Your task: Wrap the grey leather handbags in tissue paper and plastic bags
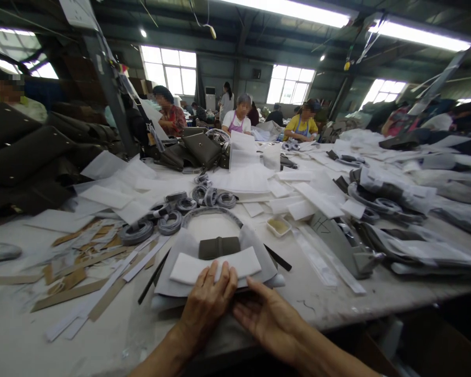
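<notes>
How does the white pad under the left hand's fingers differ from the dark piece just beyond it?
The white pad is pale; the dark piece is brownish grey. The white pad is wider from side to side than the dark piece. The left hand covers part of the white pad; the dark piece lies beyond its fingertips. Both lie crosswise.

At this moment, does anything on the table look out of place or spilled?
Yes: left of the left hand, tan strips lie crisscrossed in a loose jumble, untidy beside the rolled grey coils. No spill is visible.
</notes>
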`<action>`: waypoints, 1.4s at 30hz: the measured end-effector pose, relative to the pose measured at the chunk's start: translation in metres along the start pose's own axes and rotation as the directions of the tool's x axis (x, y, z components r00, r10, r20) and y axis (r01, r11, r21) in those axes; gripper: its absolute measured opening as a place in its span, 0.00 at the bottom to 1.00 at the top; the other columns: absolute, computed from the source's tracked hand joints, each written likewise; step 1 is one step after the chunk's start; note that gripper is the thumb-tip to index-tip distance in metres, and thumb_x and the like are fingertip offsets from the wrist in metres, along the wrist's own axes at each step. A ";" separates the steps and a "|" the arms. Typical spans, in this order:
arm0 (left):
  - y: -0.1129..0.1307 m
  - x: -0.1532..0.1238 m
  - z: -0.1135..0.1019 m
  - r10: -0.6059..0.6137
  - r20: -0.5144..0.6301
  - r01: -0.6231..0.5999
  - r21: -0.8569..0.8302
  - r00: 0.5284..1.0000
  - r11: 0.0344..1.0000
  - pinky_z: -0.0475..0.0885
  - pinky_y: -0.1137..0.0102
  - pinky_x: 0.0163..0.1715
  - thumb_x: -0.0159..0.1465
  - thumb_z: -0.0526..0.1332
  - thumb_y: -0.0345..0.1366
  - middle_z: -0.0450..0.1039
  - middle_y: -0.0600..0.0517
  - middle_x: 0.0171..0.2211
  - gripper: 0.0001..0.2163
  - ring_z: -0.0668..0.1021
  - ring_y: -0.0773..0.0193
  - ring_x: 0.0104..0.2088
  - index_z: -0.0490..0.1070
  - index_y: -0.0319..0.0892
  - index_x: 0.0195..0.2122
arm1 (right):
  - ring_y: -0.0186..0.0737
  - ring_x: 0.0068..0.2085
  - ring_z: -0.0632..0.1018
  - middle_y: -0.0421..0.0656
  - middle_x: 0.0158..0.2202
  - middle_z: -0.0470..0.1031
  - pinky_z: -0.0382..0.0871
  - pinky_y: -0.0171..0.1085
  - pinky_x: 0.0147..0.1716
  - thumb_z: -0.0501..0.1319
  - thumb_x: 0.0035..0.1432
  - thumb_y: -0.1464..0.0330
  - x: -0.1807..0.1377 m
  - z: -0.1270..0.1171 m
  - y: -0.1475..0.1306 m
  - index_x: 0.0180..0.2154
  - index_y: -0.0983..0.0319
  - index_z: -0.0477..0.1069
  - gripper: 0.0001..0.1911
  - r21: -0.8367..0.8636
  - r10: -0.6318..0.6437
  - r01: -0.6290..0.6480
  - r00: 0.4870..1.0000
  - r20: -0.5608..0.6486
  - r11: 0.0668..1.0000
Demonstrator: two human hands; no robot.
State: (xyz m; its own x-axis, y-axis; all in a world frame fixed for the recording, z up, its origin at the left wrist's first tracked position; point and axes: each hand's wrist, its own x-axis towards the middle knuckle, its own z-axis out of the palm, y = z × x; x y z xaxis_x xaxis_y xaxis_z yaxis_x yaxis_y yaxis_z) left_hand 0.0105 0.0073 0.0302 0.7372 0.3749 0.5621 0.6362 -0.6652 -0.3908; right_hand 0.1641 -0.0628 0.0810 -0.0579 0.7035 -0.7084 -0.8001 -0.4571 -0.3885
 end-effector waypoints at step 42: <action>-0.008 -0.011 0.002 -0.069 -0.036 0.061 -0.184 0.997 0.981 0.53 0.60 0.66 0.70 0.47 0.27 0.70 0.51 0.60 0.20 0.72 0.55 0.59 0.67 0.45 0.60 | 0.42 0.49 0.76 0.46 0.49 0.77 0.65 0.39 0.51 0.58 0.64 0.67 0.068 -0.049 -0.190 0.39 0.59 0.78 0.09 -0.764 -0.677 0.025 0.447 0.585 -0.644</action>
State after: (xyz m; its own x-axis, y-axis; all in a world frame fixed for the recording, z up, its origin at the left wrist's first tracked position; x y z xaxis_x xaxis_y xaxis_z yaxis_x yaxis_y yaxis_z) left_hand -0.0019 0.0100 0.0259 0.6828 0.3962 0.6138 0.6276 -0.7482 -0.2152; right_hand 0.3411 0.0455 0.0780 0.1660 0.9422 0.2910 0.9705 -0.1037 -0.2178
